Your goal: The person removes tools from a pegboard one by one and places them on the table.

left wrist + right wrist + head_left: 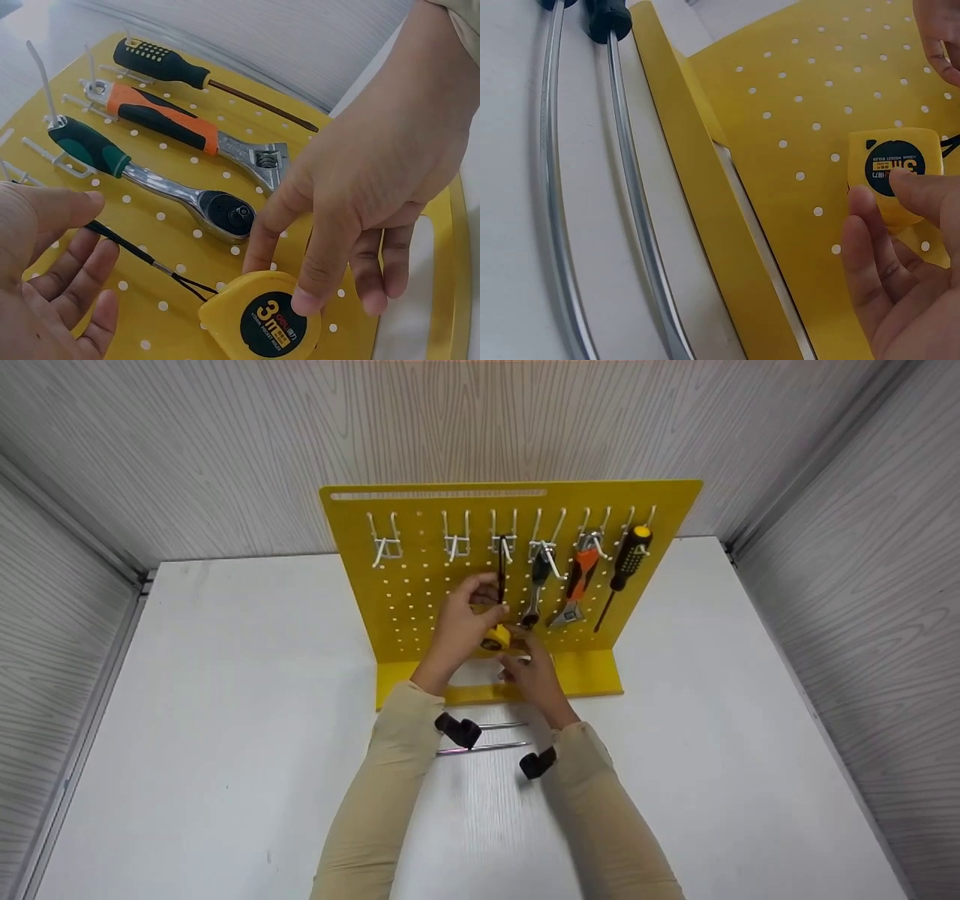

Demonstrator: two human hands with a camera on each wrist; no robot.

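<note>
A yellow 3 m tape measure (259, 319) hangs low in front of the yellow pegboard (420, 585). My right hand (534, 669) holds its case, with the thumb flat over the round label in the right wrist view. From the case a black wrist strap (135, 251) runs up to a white hook (504, 547), its loop over the prong in the head view. Higher up, my left hand (465, 619) pinches this strap between thumb and fingers; the thumb covers part of it in the left wrist view.
Right of the strap hang a green-handled ratchet wrench (154, 180), an orange adjustable wrench (172, 124) and a screwdriver (176, 67). Two bare hooks (386, 544) are at the board's left. Two long metal shafts (630, 150) with dark handles lie on the white table (247, 697) before the base.
</note>
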